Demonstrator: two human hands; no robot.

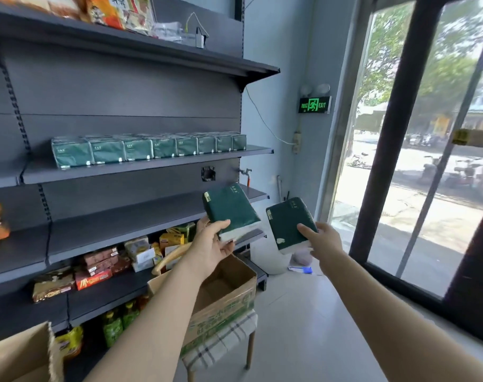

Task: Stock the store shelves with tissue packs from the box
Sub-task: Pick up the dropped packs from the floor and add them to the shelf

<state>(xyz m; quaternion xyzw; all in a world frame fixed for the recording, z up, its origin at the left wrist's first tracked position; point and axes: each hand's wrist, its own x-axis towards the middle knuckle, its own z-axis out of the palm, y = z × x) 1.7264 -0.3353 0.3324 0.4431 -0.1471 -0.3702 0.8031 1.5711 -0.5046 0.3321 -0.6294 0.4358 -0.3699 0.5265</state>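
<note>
left fingers [221,225] clamped on a green tissue pack [230,208], thumb across its face, at centre frame; right fingers [303,230] clamped likewise on a second tissue pack [287,220] just to its right, the two packs apart. both packs are raised above the cardboard box [229,299], which stands open on a checked stool [221,343] at lower centre; the part of its inside that shows holds no packs, so the supply is probably near its end. at middle left a row of packs [149,147] already lines the upper shelf [152,168] almost end to end; that level appears done. the shelf below [119,227] shows bare board behind the left pack and is the likely next place. its front edge and the underside of the shelf above bound the opening; free floor lies at right, toward the glass door [427,175].
</note>
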